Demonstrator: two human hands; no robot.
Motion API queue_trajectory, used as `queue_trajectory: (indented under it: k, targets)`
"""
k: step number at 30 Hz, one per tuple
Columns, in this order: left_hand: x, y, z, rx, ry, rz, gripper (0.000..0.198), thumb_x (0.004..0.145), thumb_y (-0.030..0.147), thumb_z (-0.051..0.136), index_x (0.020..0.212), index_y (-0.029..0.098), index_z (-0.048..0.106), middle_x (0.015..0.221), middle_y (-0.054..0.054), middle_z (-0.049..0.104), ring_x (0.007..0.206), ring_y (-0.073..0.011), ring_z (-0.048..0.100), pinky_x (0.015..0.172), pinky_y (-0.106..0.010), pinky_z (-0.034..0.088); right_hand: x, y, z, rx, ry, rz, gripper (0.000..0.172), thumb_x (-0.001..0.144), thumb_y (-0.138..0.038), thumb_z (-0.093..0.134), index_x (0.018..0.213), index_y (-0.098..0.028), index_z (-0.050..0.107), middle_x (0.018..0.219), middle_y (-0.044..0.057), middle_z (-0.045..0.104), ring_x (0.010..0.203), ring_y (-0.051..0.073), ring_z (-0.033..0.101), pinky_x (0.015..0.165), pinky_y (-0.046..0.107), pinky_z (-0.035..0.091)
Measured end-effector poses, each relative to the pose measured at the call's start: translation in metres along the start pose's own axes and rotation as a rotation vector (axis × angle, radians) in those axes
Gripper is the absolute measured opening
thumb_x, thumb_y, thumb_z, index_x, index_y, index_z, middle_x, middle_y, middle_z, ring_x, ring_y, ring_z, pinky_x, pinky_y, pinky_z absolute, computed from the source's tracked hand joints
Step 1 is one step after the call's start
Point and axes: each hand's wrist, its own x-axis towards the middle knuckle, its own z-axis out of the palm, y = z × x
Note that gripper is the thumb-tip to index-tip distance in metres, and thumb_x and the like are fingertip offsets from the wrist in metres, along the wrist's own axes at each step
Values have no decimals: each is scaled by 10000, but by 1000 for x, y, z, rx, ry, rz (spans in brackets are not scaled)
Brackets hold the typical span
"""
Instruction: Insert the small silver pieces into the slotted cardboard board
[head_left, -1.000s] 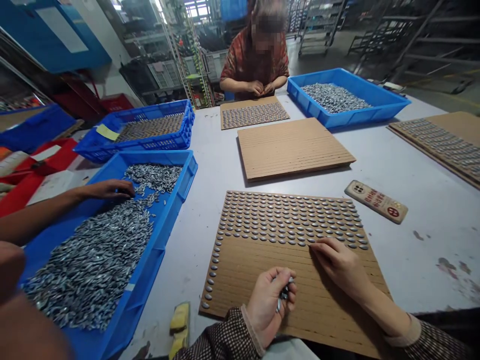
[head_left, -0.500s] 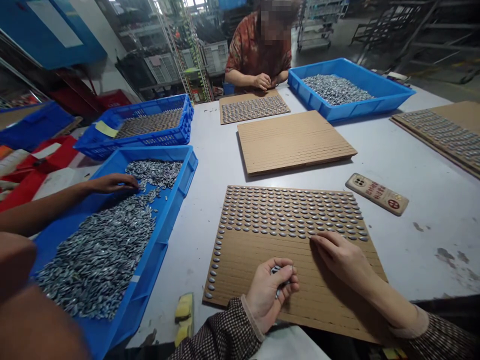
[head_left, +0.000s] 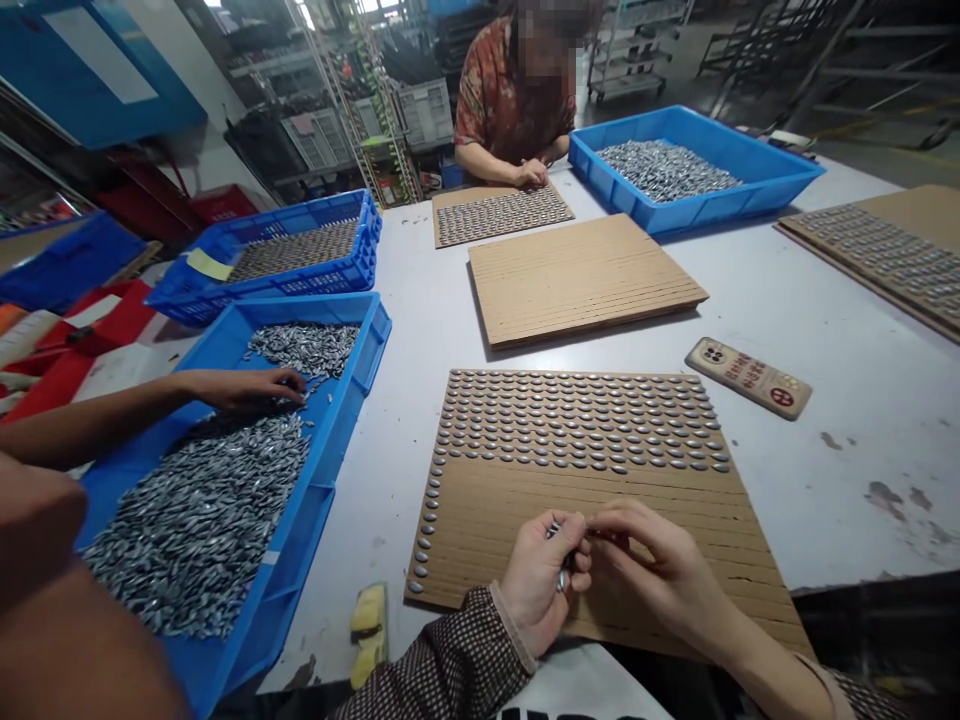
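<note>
A slotted cardboard board (head_left: 525, 530) lies in front of me, its upper half filled with rows of small grey metal pieces (head_left: 577, 420) and one column down its left edge. My left hand (head_left: 536, 580) is cupped around a small bunch of the same metal pieces (head_left: 561, 575) above the board's near edge. My right hand (head_left: 660, 570) has its fingertips at the left hand's bunch, pinching at one piece.
A blue tray (head_left: 330, 440) heaped with metal pieces sits at my left, with another person's hand (head_left: 247, 388) in it. An empty slotted board (head_left: 585, 280), a phone (head_left: 748, 377), a far blue tray (head_left: 694, 205) and a person working opposite (head_left: 517, 110) are beyond.
My right hand has left the last filled row and moved back and left to meet my left hand. The other person's hand has slid right across the tray.
</note>
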Motion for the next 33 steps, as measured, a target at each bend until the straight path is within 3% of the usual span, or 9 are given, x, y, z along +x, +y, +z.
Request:
queue_trajectory:
  k: [4, 8, 12, 16, 21, 25, 29, 33]
  targets:
    - [2, 2, 8, 4, 22, -21, 282, 794, 373, 685, 836, 119, 570, 699, -7, 561, 537, -56, 508, 445, -151, 337, -6, 11, -15, -156, 21, -106, 178, 930, -199, 493, 1033, -232, 633, 920, 77, 664, 838, 183, 639, 698, 284, 546]
    - [2, 6, 14, -73, 88, -55, 232, 839, 242, 554, 1018, 97, 579, 844, -92, 645, 663, -133, 630, 609, -235, 485, -8, 39, -41, -377, 159, -30, 148, 914, -257, 545, 1013, -231, 652, 953, 81, 671, 851, 202, 648, 702, 305, 550]
    - [1, 5, 18, -45, 86, -94, 207, 805, 136, 522, 1007, 97, 552, 835, -102, 662, 655, -140, 641, 627, -250, 496, 0, 68, -56, -518, 161, -70, 153, 936, -237, 507, 986, -215, 650, 952, 70, 673, 848, 185, 640, 723, 295, 534]
    - [1, 2, 19, -36, 83, -102, 170, 807, 152, 560, 971, 122, 526, 810, -91, 666, 638, -136, 641, 611, -241, 493, 6, 82, -55, -692, 129, -121, 195, 959, -209, 458, 976, -189, 651, 981, 80, 669, 863, 180, 632, 738, 283, 512]
    - [1, -1, 17, -20, 45, -89, 230, 770, 204, 681, 958, 114, 584, 800, -72, 658, 636, -111, 620, 613, -225, 496, 7, 84, -54, -783, 83, -104, 222, 951, -180, 444, 937, -191, 665, 949, 74, 659, 840, 184, 606, 719, 285, 479]
    - [2, -1, 15, 2, 81, -82, 310, 716, 206, 752, 983, 88, 647, 770, -55, 643, 626, -83, 590, 620, -207, 500, 8, 84, -56, -799, 49, -91, 255, 948, -163, 419, 898, -195, 666, 912, 72, 650, 831, 180, 591, 717, 280, 469]
    - [2, -1, 14, 1, 78, -61, 329, 676, 217, 792, 947, 102, 645, 812, -75, 670, 657, -98, 612, 640, -218, 509, 10, 80, -57, -794, 47, -81, 257, 956, -182, 410, 907, -194, 662, 920, 78, 654, 837, 185, 603, 733, 292, 480]
    - [2, -1, 14, 26, 77, -15, 330, 627, 256, 830, 836, 135, 605, 752, -42, 657, 628, -94, 598, 610, -211, 484, 7, 56, -55, -546, 99, 9, 206, 948, -297, 474, 977, -209, 658, 970, 84, 666, 838, 192, 630, 712, 296, 504]
